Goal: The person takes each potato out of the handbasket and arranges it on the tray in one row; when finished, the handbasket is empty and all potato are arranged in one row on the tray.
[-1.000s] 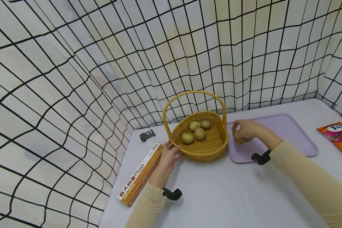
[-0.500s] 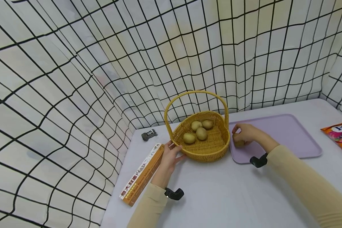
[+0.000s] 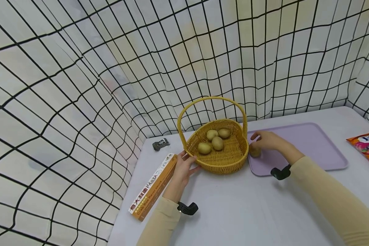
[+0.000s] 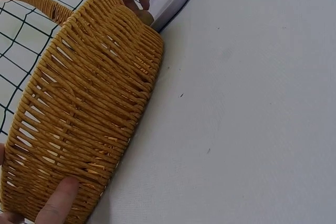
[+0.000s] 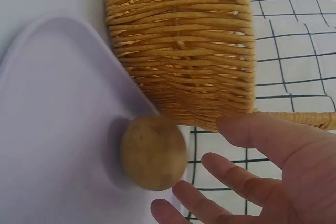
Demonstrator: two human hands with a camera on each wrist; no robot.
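A yellow wicker basket [image 3: 221, 169] with a tall hoop handle stands mid-table, several potatoes [image 3: 217, 143] inside. My left hand [image 3: 182, 168] holds its left end; in the left wrist view the thumb [image 4: 60, 203] presses the woven side, with other fingers partly hidden at the rim. One more potato [image 5: 154, 153] rests on the lilac tray [image 3: 298, 147], close to the basket's right end. Above and beside that potato is my right hand [image 3: 267, 140]. In the right wrist view its fingers are spread, relaxed and around no object; a fingertip appears close to the potato.
Left of the basket lies a long pasta box [image 3: 153, 187], with a small dark grey packet [image 3: 161, 144] behind it. A colourful candy bag [image 3: 367, 145] lies at the far right. Black-grid netting [image 3: 215, 61] over white cloth encloses the table's back and left.
My right hand lowered the potato onto the tray and let go of it, its fingers lifting slightly away. My left hand keeps its hold on the basket. The head view shifted slightly.
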